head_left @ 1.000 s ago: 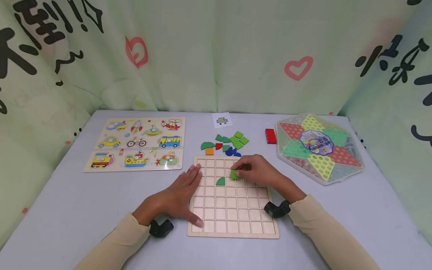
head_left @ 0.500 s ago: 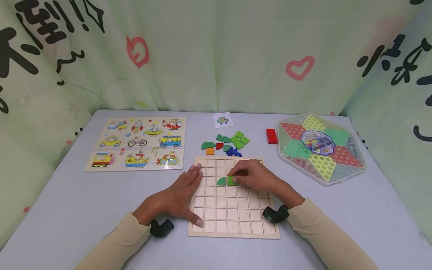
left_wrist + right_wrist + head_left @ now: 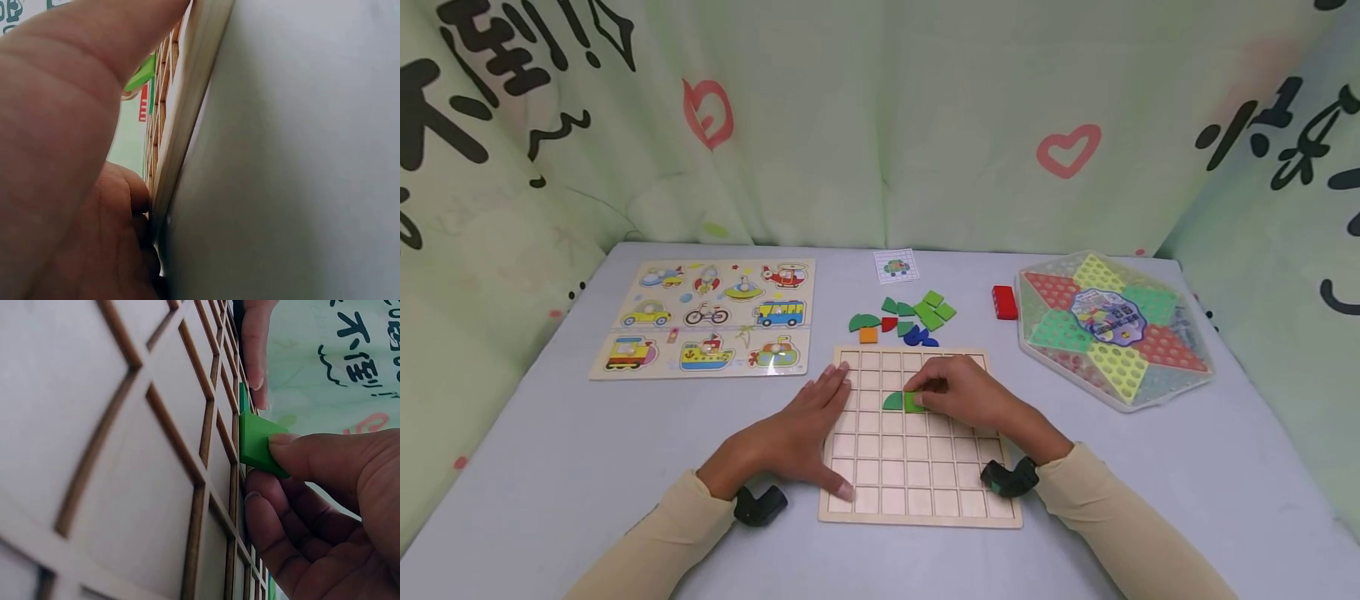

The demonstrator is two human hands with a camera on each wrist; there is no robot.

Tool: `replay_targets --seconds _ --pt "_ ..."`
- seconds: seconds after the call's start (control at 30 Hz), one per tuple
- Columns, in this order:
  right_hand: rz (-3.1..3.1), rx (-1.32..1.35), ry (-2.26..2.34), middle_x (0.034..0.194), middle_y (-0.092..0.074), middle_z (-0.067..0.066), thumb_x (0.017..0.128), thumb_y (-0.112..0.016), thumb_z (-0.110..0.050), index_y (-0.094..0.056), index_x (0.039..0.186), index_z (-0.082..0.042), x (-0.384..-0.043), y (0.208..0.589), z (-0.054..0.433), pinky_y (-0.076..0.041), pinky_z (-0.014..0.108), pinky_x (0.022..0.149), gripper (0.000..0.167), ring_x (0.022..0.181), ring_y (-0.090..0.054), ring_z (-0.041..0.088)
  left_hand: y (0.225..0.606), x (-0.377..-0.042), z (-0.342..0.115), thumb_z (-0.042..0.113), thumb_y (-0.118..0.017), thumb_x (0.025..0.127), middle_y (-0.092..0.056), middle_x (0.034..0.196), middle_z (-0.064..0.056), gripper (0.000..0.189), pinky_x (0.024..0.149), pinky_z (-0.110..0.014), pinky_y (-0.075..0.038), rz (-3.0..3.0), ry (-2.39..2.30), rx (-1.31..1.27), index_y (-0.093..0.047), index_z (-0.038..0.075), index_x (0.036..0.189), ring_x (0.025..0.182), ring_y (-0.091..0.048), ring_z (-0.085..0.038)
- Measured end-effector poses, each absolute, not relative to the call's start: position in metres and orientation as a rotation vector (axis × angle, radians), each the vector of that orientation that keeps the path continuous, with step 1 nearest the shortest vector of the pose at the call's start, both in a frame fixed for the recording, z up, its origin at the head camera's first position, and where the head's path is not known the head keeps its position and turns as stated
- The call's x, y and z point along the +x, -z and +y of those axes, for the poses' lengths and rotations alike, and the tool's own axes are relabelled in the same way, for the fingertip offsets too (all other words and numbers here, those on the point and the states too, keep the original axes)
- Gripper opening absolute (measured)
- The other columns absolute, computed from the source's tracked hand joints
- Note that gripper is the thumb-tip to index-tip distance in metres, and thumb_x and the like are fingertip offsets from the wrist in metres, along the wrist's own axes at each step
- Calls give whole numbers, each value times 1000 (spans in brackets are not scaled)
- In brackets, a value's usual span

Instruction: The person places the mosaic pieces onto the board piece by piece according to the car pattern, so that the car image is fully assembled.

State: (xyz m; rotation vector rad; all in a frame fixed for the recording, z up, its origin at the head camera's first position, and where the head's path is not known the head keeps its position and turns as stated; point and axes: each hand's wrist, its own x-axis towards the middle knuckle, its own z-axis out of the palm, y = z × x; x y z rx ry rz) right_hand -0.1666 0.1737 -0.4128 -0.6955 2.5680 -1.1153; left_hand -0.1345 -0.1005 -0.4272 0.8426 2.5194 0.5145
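A wooden grid board [image 3: 917,477] lies flat before the person. On its left edge rests the left hand [image 3: 786,437], fingers spread and thumb near the lower corner. The right hand [image 3: 973,393] pinches a light green square tile [image 3: 257,441] between thumb and fingers. In the head view this tile sits at a grid cell just right of a dark green quarter-circle tile [image 3: 892,402]. From the right wrist, the square looks tilted against the grid ribs. Fingers hide part of it in both views.
Loose tiles lie behind the board: green squares [image 3: 931,318], green curved pieces [image 3: 864,322], an orange square [image 3: 868,335], a red piece [image 3: 889,323] and blue pieces [image 3: 916,336]. Around them are a picture card [image 3: 896,267], a red box [image 3: 1004,302], a vehicle puzzle [image 3: 741,321] and a hexagonal game box [image 3: 1112,329].
The right hand has brought the light green square down and left, next to the dark green quarter-circle. The left hand stays on the board's edge.
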Motion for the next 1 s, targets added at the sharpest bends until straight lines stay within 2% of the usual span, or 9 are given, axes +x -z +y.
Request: replay_targets --seconds 0.4,0.73,1.0 --pt "2619 -641 1072 92 -66 -4 86 -74 -5 -75 101 -9 -168 414 171 -50 28 69 16 79 -55 14 431 -136 -102 73 -76 61 8 163 -7 136 117 -40 -4 2560 -502 883 -10 3 155 147 10 -22" --pt "2614 -647 1044 91 -65 -5 86 -73 -5 -76 100 -10 -169 412 171 -50 28 69 15 79 -55 14 431 -137 -102 75 -74 61 8 163 -5 135 117 -40 -4 2558 -488 878 -9 4 156 147 10 -21" --pt "2627 -649 977 91 -64 -2 85 -74 -4 -76 104 -8 -171 411 170 -48 28 64 20 75 -53 14 431 -137 -103 76 -73 61 9 163 -5 135 117 -40 -2 2544 -491 873 -8 5 156 147 12 -21"
